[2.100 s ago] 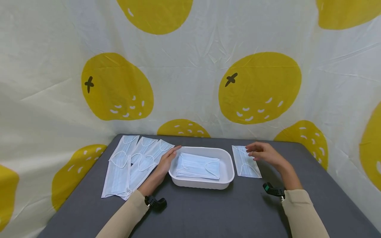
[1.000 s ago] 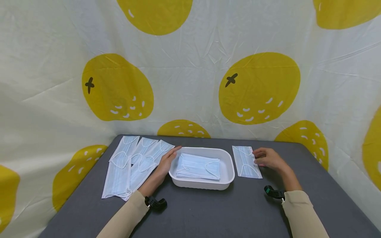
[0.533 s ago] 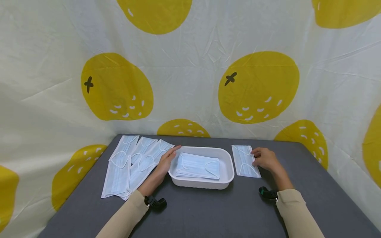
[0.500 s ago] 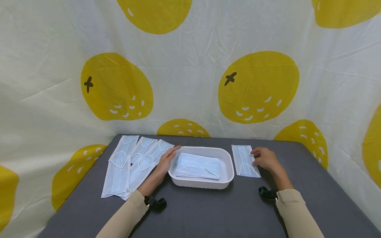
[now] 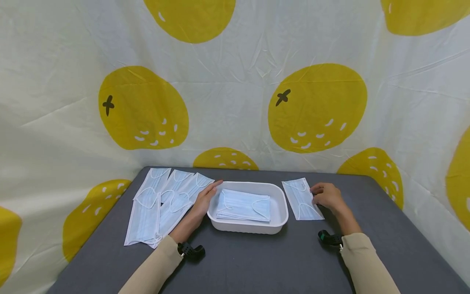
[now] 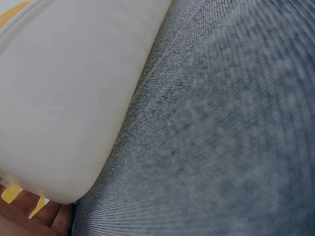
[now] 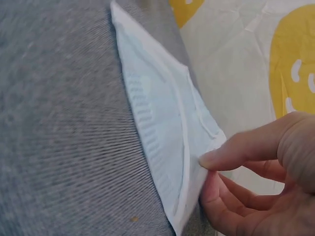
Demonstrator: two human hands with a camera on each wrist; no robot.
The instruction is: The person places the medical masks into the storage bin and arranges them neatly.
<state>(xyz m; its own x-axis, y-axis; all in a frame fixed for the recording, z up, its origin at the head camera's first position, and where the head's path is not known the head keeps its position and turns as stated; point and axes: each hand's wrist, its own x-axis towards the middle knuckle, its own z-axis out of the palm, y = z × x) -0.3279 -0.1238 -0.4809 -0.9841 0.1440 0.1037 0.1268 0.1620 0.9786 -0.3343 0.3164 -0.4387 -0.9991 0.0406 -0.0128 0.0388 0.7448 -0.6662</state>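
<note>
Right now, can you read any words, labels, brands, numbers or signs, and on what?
None: the surgical masks and white plastic tub show no text.
Dark crosses on the fruit-print cloth look drawn, not written.
Any print on the black wrist cameras is too small to read.

1. The left hand (image 5: 203, 203) points forward, fingers extended.
2. The right hand (image 5: 328, 197) pinches between thumb and bent fingers.
3. The left forearm (image 5: 152, 265) and right forearm (image 5: 368, 263) slant forward and inward.
</note>
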